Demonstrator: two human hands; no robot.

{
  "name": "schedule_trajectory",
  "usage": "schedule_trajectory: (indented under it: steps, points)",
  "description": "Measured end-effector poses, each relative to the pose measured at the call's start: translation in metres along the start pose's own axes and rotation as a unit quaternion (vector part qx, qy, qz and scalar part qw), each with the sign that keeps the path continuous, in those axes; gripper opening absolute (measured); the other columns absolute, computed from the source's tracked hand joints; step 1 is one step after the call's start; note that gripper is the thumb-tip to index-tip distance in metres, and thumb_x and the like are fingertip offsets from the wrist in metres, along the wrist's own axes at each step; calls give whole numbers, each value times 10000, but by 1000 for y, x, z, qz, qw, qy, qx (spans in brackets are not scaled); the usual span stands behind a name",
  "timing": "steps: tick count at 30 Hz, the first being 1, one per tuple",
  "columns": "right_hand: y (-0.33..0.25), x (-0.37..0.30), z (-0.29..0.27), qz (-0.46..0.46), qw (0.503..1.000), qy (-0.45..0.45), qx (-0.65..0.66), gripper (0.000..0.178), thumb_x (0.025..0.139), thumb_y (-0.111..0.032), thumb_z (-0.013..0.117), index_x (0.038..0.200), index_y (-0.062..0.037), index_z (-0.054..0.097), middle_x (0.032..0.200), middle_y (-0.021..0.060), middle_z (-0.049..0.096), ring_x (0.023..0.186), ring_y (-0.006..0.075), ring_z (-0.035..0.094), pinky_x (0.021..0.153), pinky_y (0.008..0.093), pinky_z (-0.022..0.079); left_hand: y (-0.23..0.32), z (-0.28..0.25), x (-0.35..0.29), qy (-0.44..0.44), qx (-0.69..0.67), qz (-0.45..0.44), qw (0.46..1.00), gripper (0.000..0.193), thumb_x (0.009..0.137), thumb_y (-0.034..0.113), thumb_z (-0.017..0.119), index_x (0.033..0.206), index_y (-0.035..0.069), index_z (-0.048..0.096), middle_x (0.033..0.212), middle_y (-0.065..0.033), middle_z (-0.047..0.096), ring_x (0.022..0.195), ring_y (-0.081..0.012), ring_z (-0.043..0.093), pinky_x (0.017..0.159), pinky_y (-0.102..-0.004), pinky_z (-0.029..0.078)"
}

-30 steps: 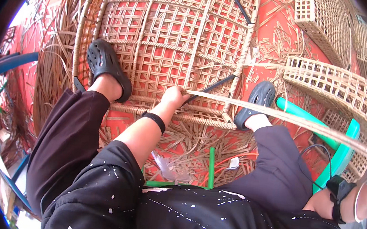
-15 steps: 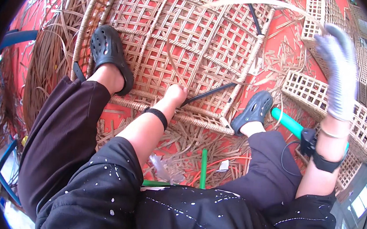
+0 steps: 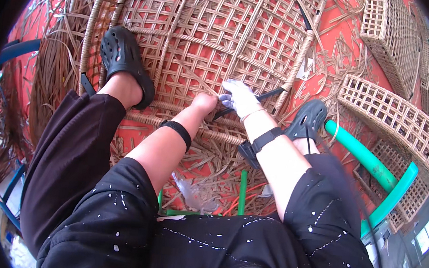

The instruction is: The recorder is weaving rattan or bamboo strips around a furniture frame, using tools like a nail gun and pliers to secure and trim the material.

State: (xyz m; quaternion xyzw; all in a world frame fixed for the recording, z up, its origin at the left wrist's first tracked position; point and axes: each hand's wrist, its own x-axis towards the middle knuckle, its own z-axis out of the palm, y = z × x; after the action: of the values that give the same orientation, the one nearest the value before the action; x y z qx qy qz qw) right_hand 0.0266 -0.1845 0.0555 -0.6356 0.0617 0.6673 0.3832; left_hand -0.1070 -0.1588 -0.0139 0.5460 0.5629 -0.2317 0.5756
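A large woven wicker panel (image 3: 206,55) with an open grid and a wrapped rim lies before me. My left hand (image 3: 205,103), bare, is closed near the panel's near edge, gripping a thin wicker strip (image 3: 199,82) that runs up over the weave. Right beside it is my right hand (image 3: 242,99) in a pale glove. Its fingers are curled toward the left hand's fingertips; what they pinch is hidden. A dark flat bar (image 3: 270,94) crosses the panel's near right corner, passing under the gloved hand.
My dark clog (image 3: 123,58) rests on the panel's left side; the other clog (image 3: 309,117) is beside its right corner. Long dried strips (image 3: 61,67) are heaped left. Woven baskets (image 3: 398,108) stand right, near green tubes (image 3: 362,153). Strip scraps (image 3: 217,160) litter the red floor.
My right hand has come down from the upper right, where it held a strip aloft, to beside my left hand. The left hand stays closed near the same spot.
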Motion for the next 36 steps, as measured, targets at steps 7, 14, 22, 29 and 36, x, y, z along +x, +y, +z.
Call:
schedule_trajectory:
  steps: [7,14,22,29,36]
  points:
    - [19,19,-16,27,997,-48,61,265,823,-145,624,1044,-73,497,864,27,587,598,126,568,484,229,441,-22,15,28,-53,-219,-46,973,279,833,233,511,928,-1,630,794,-77,646,682,-172,593,624,-315,454]
    - [13,7,-10,-13,955,-110,-276,272,895,-293,484,1035,-61,467,959,115,630,630,206,625,546,324,501,-12,6,6,-52,-239,-46,968,259,854,208,492,962,14,624,839,-68,645,746,-162,595,704,-297,453]
    - [-5,-34,-21,-153,682,8,-716,298,845,-334,453,857,-81,611,828,139,644,792,331,616,725,423,484,8,-3,-28,-49,-110,105,987,280,781,148,607,1005,-19,632,794,-55,650,771,-118,592,693,-263,463]
    - [-103,-84,-9,-299,779,-186,-518,299,871,-235,485,692,-54,640,581,75,584,542,173,557,542,301,458,4,-4,-30,-24,-128,132,983,254,771,200,648,947,18,643,788,-105,658,740,-187,631,694,-298,488]
    - [-204,-186,-3,-496,829,-25,-257,249,844,-182,568,1025,-17,612,886,69,650,509,43,506,416,185,359,6,-6,-36,77,-17,114,990,281,796,287,624,864,16,654,709,-152,624,684,-261,614,672,-341,476]
